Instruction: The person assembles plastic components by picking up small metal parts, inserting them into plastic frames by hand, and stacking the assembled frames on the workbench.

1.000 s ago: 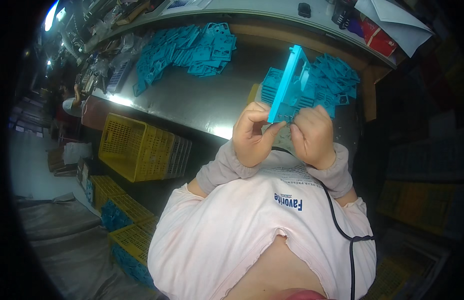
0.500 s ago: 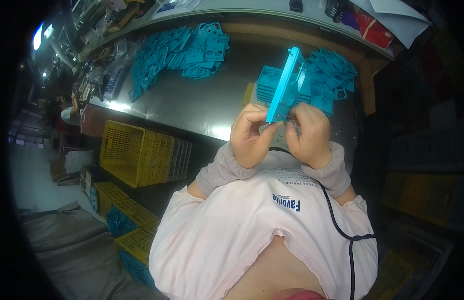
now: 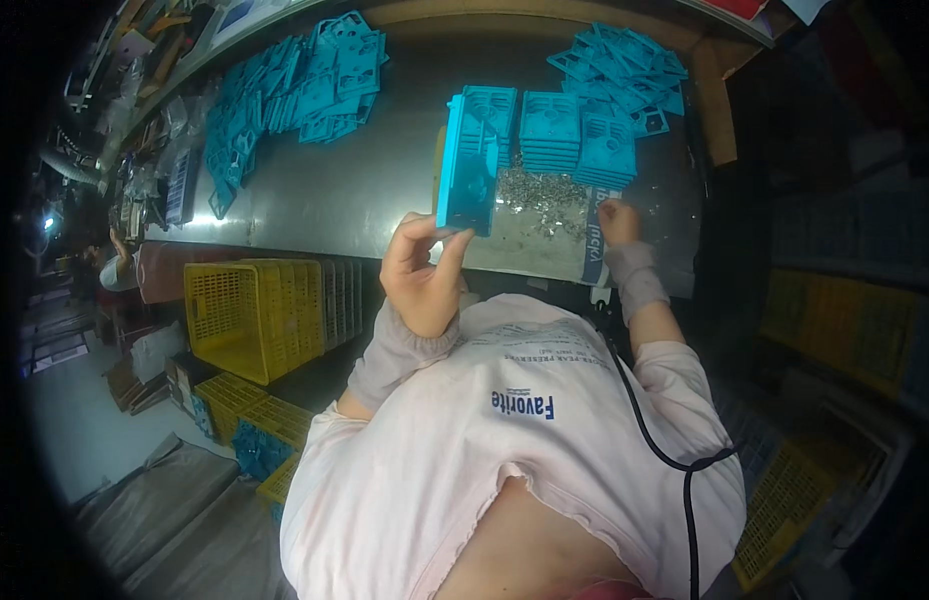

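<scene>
My left hand (image 3: 424,275) pinches the near end of a turquoise plastic panel (image 3: 472,190), which stands up from the fingers above the table edge. To the right, my right hand (image 3: 619,222) is at the edge of a scatter of small shiny metal pieces (image 3: 549,200). Its fingers are curled together, and whatever they may hold is too small to make out. Just beyond the metal pieces rise neat stacks of similar panels (image 3: 550,125), one of them partly hidden behind the held panel.
Loose turquoise panels (image 3: 334,85) lie heaped at the far left of the metal table (image 3: 314,200), with another heap (image 3: 624,65) at the far right. A wooden rim (image 3: 719,120) bounds the table. Yellow crates (image 3: 254,320) stand at the left. A black cable (image 3: 649,440) hangs over my shirt.
My right hand has left the panel and moved right to the metal pieces. The left hand still holds the panel, now further left in view. The whole view has shifted.
</scene>
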Action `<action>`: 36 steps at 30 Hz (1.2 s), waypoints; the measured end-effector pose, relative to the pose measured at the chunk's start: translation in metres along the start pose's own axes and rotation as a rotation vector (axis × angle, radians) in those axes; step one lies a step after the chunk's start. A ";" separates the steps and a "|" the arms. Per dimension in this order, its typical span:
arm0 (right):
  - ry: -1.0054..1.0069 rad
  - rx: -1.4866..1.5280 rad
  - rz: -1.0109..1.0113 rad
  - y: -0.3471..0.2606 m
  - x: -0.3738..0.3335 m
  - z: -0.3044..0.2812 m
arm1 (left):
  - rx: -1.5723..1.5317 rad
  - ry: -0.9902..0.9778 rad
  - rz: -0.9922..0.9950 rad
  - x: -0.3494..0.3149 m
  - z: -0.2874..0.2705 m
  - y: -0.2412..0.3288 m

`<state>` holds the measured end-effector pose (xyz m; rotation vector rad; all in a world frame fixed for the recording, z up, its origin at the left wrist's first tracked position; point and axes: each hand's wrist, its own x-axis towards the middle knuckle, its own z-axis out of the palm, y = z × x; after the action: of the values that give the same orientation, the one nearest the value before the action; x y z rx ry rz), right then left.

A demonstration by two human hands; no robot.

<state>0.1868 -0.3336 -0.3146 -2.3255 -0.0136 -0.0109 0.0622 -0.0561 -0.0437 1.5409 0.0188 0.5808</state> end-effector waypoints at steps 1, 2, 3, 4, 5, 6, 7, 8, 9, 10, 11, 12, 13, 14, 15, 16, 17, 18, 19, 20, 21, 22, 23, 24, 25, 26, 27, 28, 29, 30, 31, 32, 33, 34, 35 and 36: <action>0.048 -0.007 0.010 0.004 0.002 0.008 | 0.005 0.000 -0.009 0.000 -0.002 0.000; 0.042 -0.007 0.017 0.010 0.004 0.012 | 0.035 -0.003 -0.003 0.000 -0.003 0.000; 0.054 -0.078 -0.041 0.009 0.006 0.015 | 0.069 -0.002 0.004 0.001 -0.005 -0.001; 0.067 -0.148 -0.099 0.008 0.009 0.017 | 0.034 0.011 -0.011 0.000 -0.007 -0.004; 0.059 -0.146 -0.097 0.007 0.013 0.018 | 0.040 0.014 -0.017 0.001 -0.008 -0.007; 0.022 -0.164 -0.049 0.007 0.016 0.019 | 0.036 0.027 -0.020 0.001 -0.009 -0.009; -0.015 -0.182 -0.002 0.006 0.017 0.019 | 0.032 0.041 -0.022 0.001 -0.010 -0.010; -0.023 -0.181 -0.002 0.005 0.017 0.020 | 0.038 0.045 -0.027 0.002 -0.011 -0.010; -0.042 -0.199 0.023 0.002 0.017 0.020 | 0.020 0.057 -0.040 0.002 -0.011 -0.011; -0.059 -0.218 0.047 0.000 0.017 0.020 | 0.001 0.068 -0.053 0.002 -0.011 -0.011; -0.066 -0.218 0.044 -0.004 0.017 0.020 | 0.005 0.074 -0.056 0.003 -0.011 -0.012; -0.040 -0.273 0.039 -0.007 0.015 0.022 | 0.002 0.075 -0.053 0.004 -0.011 -0.013; -0.013 -0.328 0.033 -0.011 0.015 0.023 | -0.001 0.075 -0.050 0.005 -0.010 -0.013; -0.016 -0.328 0.031 -0.014 0.015 0.023 | 0.000 0.078 -0.051 0.006 -0.010 -0.014; -0.022 -0.397 -0.008 -0.015 0.015 0.025 | -0.002 0.071 -0.050 0.007 -0.009 -0.014; -0.027 -0.465 -0.048 -0.016 0.015 0.026 | -0.004 0.064 -0.048 0.008 -0.009 -0.014; -0.026 -0.465 -0.048 -0.016 0.016 0.027 | -0.004 0.064 -0.047 0.008 -0.009 -0.014; -0.026 -0.474 -0.059 -0.015 0.017 0.027 | -0.008 0.054 -0.039 0.010 -0.007 -0.015; -0.025 -0.484 -0.070 -0.013 0.017 0.027 | -0.014 0.044 -0.031 0.011 -0.006 -0.016; -0.020 -0.485 -0.067 -0.011 0.018 0.027 | -0.017 0.040 -0.029 0.012 -0.004 -0.016; -0.066 -0.501 -0.032 -0.016 0.018 0.025 | -0.017 0.047 -0.044 0.012 -0.004 -0.015; -0.112 -0.517 0.003 -0.020 0.018 0.022 | -0.017 0.054 -0.058 0.012 -0.004 -0.015; -0.112 -0.516 0.002 -0.024 0.018 0.018 | -0.016 0.054 -0.058 0.011 -0.005 -0.016; -0.162 -0.495 0.080 -0.025 0.017 0.012 | -0.021 0.053 -0.047 0.011 -0.006 -0.017; -0.212 -0.473 0.159 -0.026 0.015 0.007 | -0.025 0.052 -0.037 0.011 -0.007 -0.018; -0.209 -0.474 0.160 -0.021 0.013 0.007 | -0.027 0.050 -0.037 0.012 -0.007 -0.019; -0.176 -0.469 0.122 -0.015 0.008 0.005 | -0.046 0.055 -0.055 0.011 -0.006 -0.019; -0.142 -0.463 0.085 -0.010 0.005 0.005 | -0.065 0.061 -0.074 0.011 -0.005 -0.018; -0.140 -0.465 0.088 -0.005 0.002 0.005 | -0.068 0.058 -0.075 0.011 -0.004 -0.018; -0.106 -0.471 0.032 -0.008 0.001 0.006 | -0.086 0.052 -0.081 0.012 -0.003 -0.018; -0.073 -0.477 -0.024 -0.010 0.001 0.006 | -0.102 0.046 -0.087 0.012 -0.002 -0.018; -0.072 -0.476 -0.026 -0.012 0.003 0.007 | -0.102 0.046 -0.085 0.012 -0.002 -0.018; -0.127 -0.559 -0.021 -0.013 0.005 0.011 | -0.103 0.049 -0.083 0.011 -0.002 -0.018; -0.182 -0.641 -0.016 -0.014 0.005 0.013 | -0.103 0.051 -0.080 0.010 -0.001 -0.017; -0.180 -0.637 -0.019 -0.014 0.004 0.013 | -0.100 0.051 -0.076 0.010 0.000 -0.016; -0.163 -0.674 -0.075 -0.015 0.004 0.013 | -0.104 0.053 -0.080 0.010 -0.001 -0.015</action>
<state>0.1907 -0.3137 -0.3121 -2.9919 -0.2084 0.1590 0.0759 -0.0500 -0.0542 1.4173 0.0889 0.5501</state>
